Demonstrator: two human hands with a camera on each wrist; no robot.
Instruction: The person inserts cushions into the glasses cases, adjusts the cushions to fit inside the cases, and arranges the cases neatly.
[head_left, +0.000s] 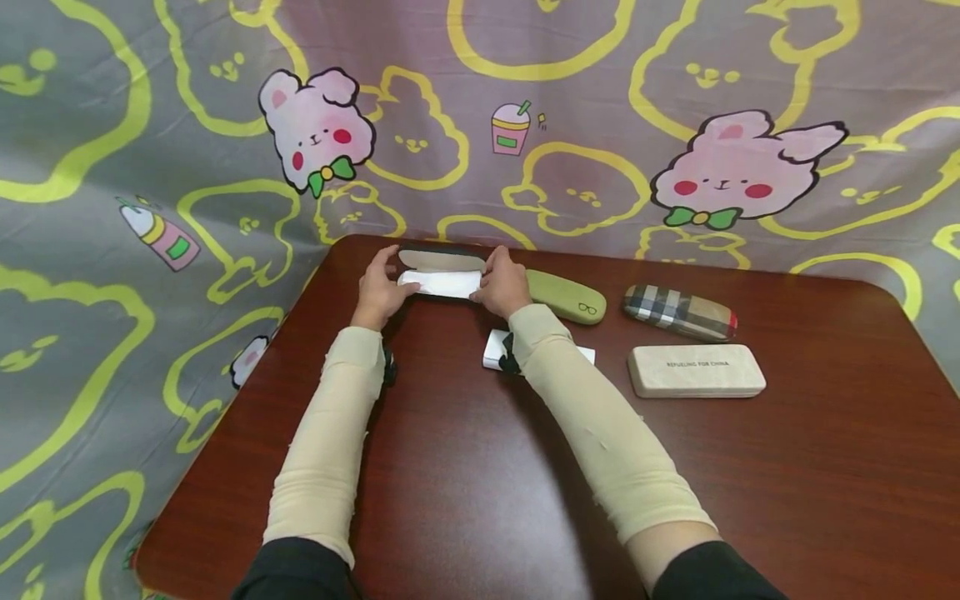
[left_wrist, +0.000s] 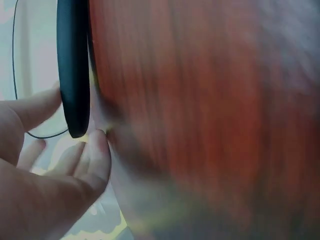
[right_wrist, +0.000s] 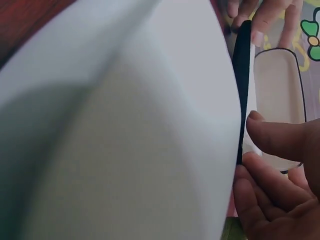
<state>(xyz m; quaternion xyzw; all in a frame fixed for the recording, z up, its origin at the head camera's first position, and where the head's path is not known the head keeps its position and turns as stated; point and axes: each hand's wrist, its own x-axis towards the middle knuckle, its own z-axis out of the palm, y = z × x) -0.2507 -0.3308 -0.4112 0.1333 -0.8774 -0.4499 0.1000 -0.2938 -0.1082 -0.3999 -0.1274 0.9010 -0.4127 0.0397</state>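
Observation:
An open glasses case (head_left: 438, 260), dark outside and beige inside, is held between both hands near the table's far left edge. A white, slightly wrinkled piece (head_left: 447, 284) lies in its lower half. My left hand (head_left: 378, 292) grips the left end, its thumb at the rim and its fingers at the back and underneath. At the other end my right hand (head_left: 506, 286) pinches the case, thumb over the white piece and fingers below. The left wrist view shows the case's black outer side (left_wrist: 74, 65) edge-on; the right wrist view shows the raised beige lid (right_wrist: 280, 90).
Right of the hands lie a green glasses case (head_left: 566, 297), a plaid one (head_left: 678, 313) and a closed cream one (head_left: 697, 373) with lettering. A white box (head_left: 495, 348) sits partly hidden under my right wrist. A patterned curtain (head_left: 570, 200) hangs behind the brown table (head_left: 465, 500).

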